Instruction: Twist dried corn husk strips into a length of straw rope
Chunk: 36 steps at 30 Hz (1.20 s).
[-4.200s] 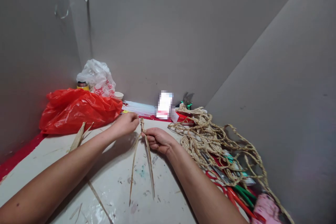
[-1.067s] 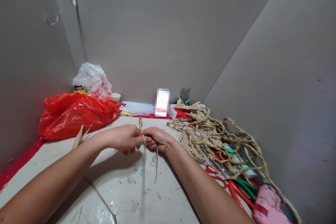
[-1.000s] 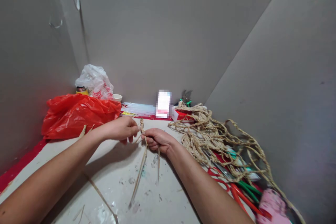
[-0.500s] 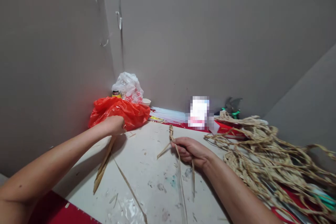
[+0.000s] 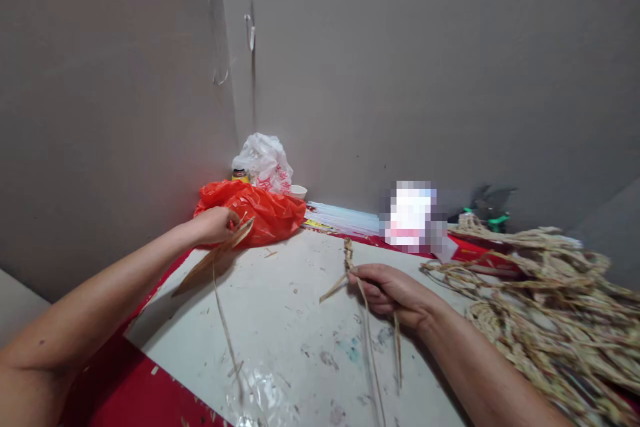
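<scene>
My left hand [image 5: 219, 224] is closed on dry straw strips [image 5: 210, 261], just in front of the red plastic bag [image 5: 263, 217]. One wide strip slants down to the left, and a thin one trails down onto the board. My right hand [image 5: 387, 290] pinches a short straw braid [image 5: 349, 252] between thumb and forefinger. The braid's plaited end points up and away from me. Loose strands spread from it, one short to the left and longer ones hanging down past the fingers over the white board [image 5: 280, 320].
Long braided straw cords [image 5: 540, 293] lie heaped on the right, with green-handled pliers [image 5: 493, 219] behind. A blurred bright screen [image 5: 411, 215], clear sticks [image 5: 343, 218], a white cup [image 5: 299, 192], a white bag [image 5: 265, 160] and a jar [image 5: 240, 175] line the grey wall [image 5: 380, 80].
My left hand has turned, and the wide strip's end now sticks out to its right. The right hand keeps its pinch on the braid. The whole view has shifted to the left.
</scene>
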Available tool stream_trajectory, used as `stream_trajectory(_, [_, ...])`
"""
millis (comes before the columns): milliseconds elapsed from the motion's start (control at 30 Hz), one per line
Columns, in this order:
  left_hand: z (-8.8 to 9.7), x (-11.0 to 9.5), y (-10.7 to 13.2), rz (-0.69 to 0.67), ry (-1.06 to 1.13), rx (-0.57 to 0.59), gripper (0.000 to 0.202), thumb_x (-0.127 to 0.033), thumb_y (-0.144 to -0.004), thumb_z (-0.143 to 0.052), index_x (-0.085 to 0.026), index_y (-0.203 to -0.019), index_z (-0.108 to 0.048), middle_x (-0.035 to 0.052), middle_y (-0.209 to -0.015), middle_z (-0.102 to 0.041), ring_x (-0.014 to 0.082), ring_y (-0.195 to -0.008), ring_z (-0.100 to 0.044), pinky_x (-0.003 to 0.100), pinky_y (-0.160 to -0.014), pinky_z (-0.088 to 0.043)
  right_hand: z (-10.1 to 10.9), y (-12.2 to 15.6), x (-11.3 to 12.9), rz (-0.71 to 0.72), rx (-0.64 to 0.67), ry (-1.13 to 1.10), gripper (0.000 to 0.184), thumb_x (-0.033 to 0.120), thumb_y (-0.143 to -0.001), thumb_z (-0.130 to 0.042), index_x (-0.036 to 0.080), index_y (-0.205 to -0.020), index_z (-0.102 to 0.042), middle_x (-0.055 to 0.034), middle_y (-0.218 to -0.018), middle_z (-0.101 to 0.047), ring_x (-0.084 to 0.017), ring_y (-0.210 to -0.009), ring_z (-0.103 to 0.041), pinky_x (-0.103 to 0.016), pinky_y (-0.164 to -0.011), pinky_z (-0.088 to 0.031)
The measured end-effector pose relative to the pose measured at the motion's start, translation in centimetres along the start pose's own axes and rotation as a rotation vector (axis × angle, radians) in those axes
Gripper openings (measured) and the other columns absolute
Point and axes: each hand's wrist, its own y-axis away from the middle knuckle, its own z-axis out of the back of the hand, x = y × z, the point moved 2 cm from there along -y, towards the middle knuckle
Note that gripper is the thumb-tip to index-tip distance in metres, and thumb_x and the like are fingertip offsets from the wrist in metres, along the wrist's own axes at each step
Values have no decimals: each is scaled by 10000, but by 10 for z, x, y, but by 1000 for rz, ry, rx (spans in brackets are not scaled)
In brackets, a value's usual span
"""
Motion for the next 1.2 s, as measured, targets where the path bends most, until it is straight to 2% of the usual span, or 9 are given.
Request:
stream_trajectory(100, [1, 1, 7, 79, -124, -106, 225, -273, -719, -520, -196, -900, -628, 42, -807, -658, 150, -648, -554, 229, -564, -340, 1, 0, -1, -5, -2, 3, 178, 244, -717, -583, 142, -596, -503, 96, -422, -267, -6, -355, -105, -145, -338, -53])
stream_trajectory(200, [-3, -5, 22, 120, -227, -145, 231, -326, -773, -456, -183, -814, -632, 76, -793, -658, 175, -666, -574, 247, -570, -353, 2, -1, -3, 5, 11, 1, 199, 238, -720, -593, 144, -578, -490, 95, -429, -266, -3, -352, -105, -141, -332, -53])
stream_trajectory(400, [-23, -11, 58, 168, -259, 104, 305, -435, -710, -502, -162, -669, -633, 111, -672, -633, 208, -587, -571, 278, -527, -361, 1, -1, -3, -3, -7, 7, 192, 252, -718, -606, 135, -594, -517, 92, -425, -281, 0, -354, -111, -125, -328, -67])
stream_trajectory(500, [-38, -7, 68, 182, -174, 162, 187, -339, -647, -539, -171, -620, -616, 86, -640, -625, 194, -569, -564, 267, -510, -355, 0, -1, -3, -6, -21, 17, 199, 255, -722, -603, 133, -589, -519, 91, -424, -282, 1, -353, -112, -124, -326, -71])
stream_trajectory(600, [-48, -5, 73, 163, 67, 186, 78, -229, -612, -524, -178, -575, -569, 42, -582, -602, 170, -543, -560, 250, -500, -361, 0, -1, -3, -1, -31, 16, 198, 248, -717, -612, 132, -586, -519, 91, -425, -279, 1, -352, -118, -123, -326, -72])
stream_trajectory(767, [-44, -29, 81, 118, 924, 392, 144, -302, -682, -580, -171, -681, -518, 1, -567, -606, 122, -459, -555, 237, -485, -432, 2, -2, -4, -9, -26, 26, 187, 262, -743, -596, 133, -626, -529, 95, -432, -271, 1, -346, -117, -120, -326, -76])
stream_trajectory(933, [-44, -43, 72, 131, 1300, 164, 259, -374, -704, -639, -156, -757, -509, 51, -790, -675, 117, -572, -623, 229, -532, -469, 3, -2, -4, -4, 2, 26, 183, 253, -747, -586, 136, -624, -516, 95, -441, -270, -1, -349, -111, -120, -323, -68])
stream_trajectory(1100, [-63, -23, 65, 250, 932, 241, 261, -412, -746, -547, -151, -750, -539, 73, -727, -669, 157, -546, -612, 256, -506, -428, 5, -1, -4, -6, 29, 13, 186, 248, -754, -572, 139, -618, -506, 96, -434, -273, -4, -349, -115, -120, -318, -80])
stream_trajectory(1200, [-53, -24, 73, 169, 384, -9, 253, -395, -770, -507, -163, -679, -553, 48, -636, -630, 147, -536, -563, 244, -511, -352, 7, 0, -3, -10, 40, -4, 190, 239, -762, -567, 139, -615, -497, 94, -435, -281, -3, -345, -115, -120, -313, -83])
